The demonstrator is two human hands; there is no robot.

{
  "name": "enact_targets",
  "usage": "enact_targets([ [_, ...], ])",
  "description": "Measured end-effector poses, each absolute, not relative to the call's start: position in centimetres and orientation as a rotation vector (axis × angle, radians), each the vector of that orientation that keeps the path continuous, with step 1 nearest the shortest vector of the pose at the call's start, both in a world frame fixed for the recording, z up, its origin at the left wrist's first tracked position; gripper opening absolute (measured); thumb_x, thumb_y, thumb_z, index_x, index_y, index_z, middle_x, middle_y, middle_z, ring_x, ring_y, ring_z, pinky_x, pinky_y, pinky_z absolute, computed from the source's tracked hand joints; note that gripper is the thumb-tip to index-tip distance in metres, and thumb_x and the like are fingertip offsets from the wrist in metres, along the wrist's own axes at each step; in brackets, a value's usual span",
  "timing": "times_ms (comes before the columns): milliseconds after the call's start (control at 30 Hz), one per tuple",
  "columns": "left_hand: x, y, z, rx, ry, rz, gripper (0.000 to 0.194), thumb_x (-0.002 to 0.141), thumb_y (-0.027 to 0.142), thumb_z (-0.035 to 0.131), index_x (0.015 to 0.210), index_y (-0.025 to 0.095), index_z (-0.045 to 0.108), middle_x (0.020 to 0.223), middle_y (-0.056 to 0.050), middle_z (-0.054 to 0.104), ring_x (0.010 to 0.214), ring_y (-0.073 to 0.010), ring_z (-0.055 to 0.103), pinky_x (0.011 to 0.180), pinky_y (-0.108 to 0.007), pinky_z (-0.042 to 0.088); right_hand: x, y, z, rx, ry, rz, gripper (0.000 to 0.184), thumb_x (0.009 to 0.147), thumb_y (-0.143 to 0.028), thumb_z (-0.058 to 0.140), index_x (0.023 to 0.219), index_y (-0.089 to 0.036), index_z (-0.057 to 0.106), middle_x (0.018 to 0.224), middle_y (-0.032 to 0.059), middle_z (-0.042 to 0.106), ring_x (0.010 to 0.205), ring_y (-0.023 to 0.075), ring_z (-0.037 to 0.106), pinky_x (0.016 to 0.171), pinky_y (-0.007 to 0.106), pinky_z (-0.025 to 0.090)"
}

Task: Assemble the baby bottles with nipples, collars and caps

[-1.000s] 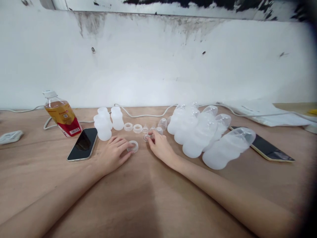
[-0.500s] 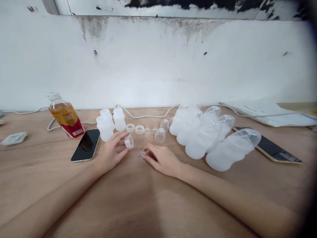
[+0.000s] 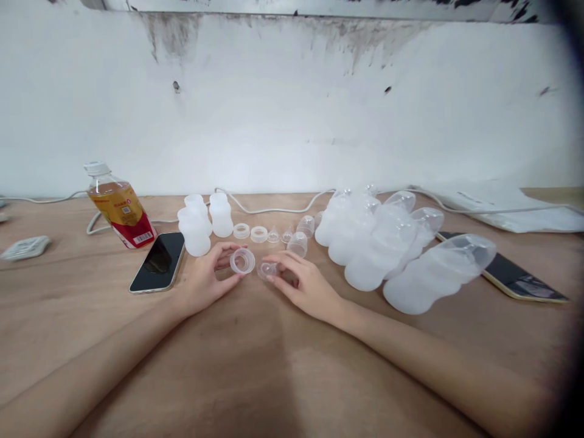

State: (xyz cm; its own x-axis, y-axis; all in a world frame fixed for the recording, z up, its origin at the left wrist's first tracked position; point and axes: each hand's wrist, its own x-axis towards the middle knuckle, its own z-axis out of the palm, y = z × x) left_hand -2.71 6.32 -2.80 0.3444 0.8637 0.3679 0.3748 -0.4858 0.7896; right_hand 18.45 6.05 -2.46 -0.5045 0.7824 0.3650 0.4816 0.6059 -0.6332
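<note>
Between thumb and fingers, my left hand (image 3: 207, 278) grips a translucent screw ring (image 3: 242, 261), its round opening turned toward me. Just to its right, my right hand (image 3: 303, 283) pinches a clear silicone bottle nipple (image 3: 265, 269), partly covered by the fingers. Ring and nipple are close but apart. Beyond the hands lie two more rings, one of them a white ring (image 3: 259, 234), then two nipples, including a clear nipple (image 3: 287, 234). Clear dome caps, such as a cap (image 3: 298, 244), stand beside my right hand's fingers.
Frosted open bottles (image 3: 196, 234) stand at left. Several capped baby bottles (image 3: 378, 243) crowd the right. A phone (image 3: 158, 261) and drink bottle (image 3: 121, 207) sit left; another phone (image 3: 524, 277) lies right. A white cable (image 3: 274, 210) runs along the wall near a plastic bag (image 3: 497, 207).
The ring in my left hand has turned so its opening faces me. My right hand has raised the nipple from the tabletop, tilting it toward the ring. The view has shifted slightly.
</note>
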Motion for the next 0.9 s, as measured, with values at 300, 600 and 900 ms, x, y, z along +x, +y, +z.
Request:
enact_targets([
  [300,-2.9,6.3,-2.9,2.297,1.168,0.96,0.042,0.076,0.026,0.054,0.116,0.019,0.044,0.113,-0.007,0.055,0.099,-0.0195,0.055,0.088,-0.037,0.048,18.3,6.9,-2.6,-1.134,-2.03,0.834,0.025,0.077,-0.028,0.052,0.099,-0.018,0.056,0.084,0.003,0.059,0.062,0.0104,0.054,0.063,0.026,0.045],
  [600,-1.7,5.6,-2.5,2.217,1.186,1.066,0.037,0.073,0.023,0.057,0.108,0.017,0.047,0.107,-0.007,0.055,0.097,-0.0178,0.056,0.084,-0.034,0.049,18.3,6.2,-2.9,-0.901,-1.948,0.464,0.022,0.078,-0.017,0.049,0.1,-0.018,0.054,0.084,0.0035,0.05,0.063,0.01,0.048,0.059,0.025,0.047],
  [900,-0.9,5.2,-3.5,2.131,1.109,0.981,0.038,0.076,0.023,0.055,0.111,0.021,0.043,0.11,-0.005,0.057,0.097,-0.0178,0.057,0.085,-0.034,0.049,18.0,6.1,-3.4,-0.559,-2.398,0.101,0.048,0.079,-0.001,0.032,0.125,-0.014,0.037,0.1,0.0113,0.046,0.091,0.0162,0.046,0.078,0.031,0.046],
])
